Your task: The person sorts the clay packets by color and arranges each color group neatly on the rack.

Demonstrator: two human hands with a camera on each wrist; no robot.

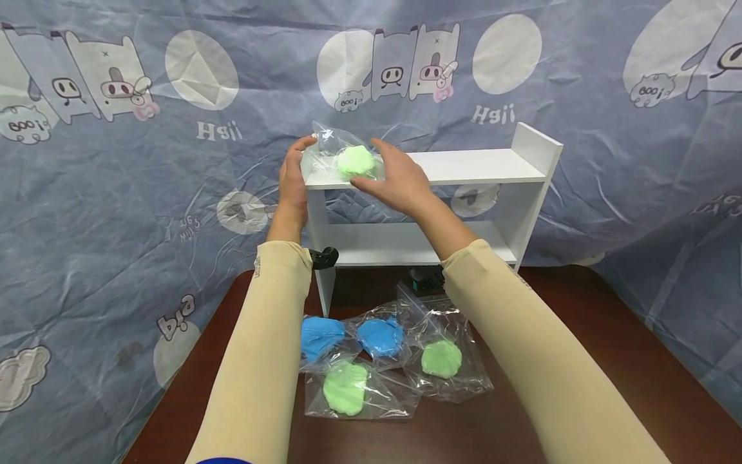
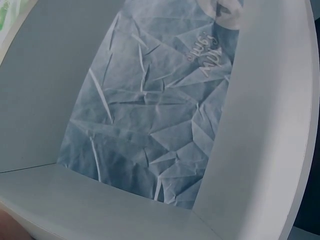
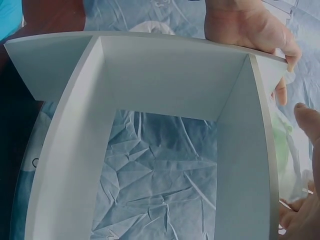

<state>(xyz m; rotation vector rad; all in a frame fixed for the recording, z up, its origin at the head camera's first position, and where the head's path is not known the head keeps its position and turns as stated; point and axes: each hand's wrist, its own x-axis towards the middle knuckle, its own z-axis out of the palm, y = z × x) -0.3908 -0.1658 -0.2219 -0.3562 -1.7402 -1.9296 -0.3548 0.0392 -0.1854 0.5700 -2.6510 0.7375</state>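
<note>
A clear plastic bag (image 1: 326, 154) holding a pale green lump (image 1: 356, 161) lies on the upper board of a white shelf (image 1: 469, 166), at its left end. My left hand (image 1: 292, 179) is at the shelf's left side panel, fingers bent over toward the bag's left edge; whether they pinch the bag is unclear. From the right, my right hand (image 1: 400, 177) reaches to the lump, thumb and fingers spread apart around it. In the right wrist view the left hand (image 3: 250, 27) lies against the panel, and the right hand (image 3: 305, 200) is beside the bag (image 3: 290, 155).
On the dark brown table (image 1: 197, 380), below the shelf, lie several bagged lumps: a blue lump (image 1: 319, 336), another blue lump (image 1: 380, 336), a green lump (image 1: 344, 388) and another green lump (image 1: 442, 358). A printed grey-blue cloth (image 1: 145, 193) hangs behind the shelf.
</note>
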